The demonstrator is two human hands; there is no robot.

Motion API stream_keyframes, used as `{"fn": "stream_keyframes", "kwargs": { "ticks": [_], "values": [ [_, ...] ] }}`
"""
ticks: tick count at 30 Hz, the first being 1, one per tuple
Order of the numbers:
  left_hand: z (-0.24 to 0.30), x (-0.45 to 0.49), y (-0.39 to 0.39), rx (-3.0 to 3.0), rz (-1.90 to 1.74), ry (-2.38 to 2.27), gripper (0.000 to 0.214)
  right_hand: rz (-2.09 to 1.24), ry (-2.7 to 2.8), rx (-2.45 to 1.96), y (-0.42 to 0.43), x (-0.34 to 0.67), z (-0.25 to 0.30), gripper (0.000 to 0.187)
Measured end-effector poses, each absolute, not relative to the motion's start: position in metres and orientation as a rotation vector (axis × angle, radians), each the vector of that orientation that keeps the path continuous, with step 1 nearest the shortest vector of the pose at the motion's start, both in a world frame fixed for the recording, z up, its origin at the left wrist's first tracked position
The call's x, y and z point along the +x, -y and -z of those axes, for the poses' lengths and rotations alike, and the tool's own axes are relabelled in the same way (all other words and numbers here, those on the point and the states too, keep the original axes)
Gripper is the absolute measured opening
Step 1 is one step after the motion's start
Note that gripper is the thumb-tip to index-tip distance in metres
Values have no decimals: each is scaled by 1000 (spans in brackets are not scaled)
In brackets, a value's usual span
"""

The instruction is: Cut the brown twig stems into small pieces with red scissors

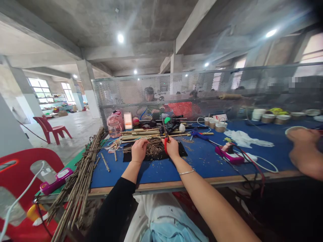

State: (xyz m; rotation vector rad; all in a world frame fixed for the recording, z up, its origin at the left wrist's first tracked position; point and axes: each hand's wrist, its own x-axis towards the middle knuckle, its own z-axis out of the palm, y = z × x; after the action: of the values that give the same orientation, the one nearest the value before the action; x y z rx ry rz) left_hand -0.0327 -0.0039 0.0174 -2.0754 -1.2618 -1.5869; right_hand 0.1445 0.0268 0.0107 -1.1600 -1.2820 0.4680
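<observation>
My left hand (139,150) is closed on a bunch of thin brown twigs (153,148) lying on a black mat (153,155) on the blue table (202,161). My right hand (172,148) grips red-handled scissors (166,136), blades pointing up and away, just right of the twig bunch. A silver bangle sits on my right wrist.
Long sticks (83,174) lie piled over the table's left edge. A pink bottle (114,126), bamboo rods (146,133), a blue glue gun (199,135), a pink power strip (229,155), a white cloth (244,138) and small pots (220,126) lie around. Another person's arm (302,148) reaches in at right. Red chairs (51,129) stand left.
</observation>
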Motion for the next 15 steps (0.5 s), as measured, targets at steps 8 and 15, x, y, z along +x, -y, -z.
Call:
{"fn": "stream_keyframes", "kwargs": {
  "ticks": [8, 15],
  "values": [
    [-12, -49, -10, -2005, 1495, 1599, 18, -642, 1193, -1094, -38, 150, 0, 41],
    [-7, -48, -11, -1873, 1362, 1730, 39, -849, 1303, -1037, -28, 141, -4, 40]
  ]
}}
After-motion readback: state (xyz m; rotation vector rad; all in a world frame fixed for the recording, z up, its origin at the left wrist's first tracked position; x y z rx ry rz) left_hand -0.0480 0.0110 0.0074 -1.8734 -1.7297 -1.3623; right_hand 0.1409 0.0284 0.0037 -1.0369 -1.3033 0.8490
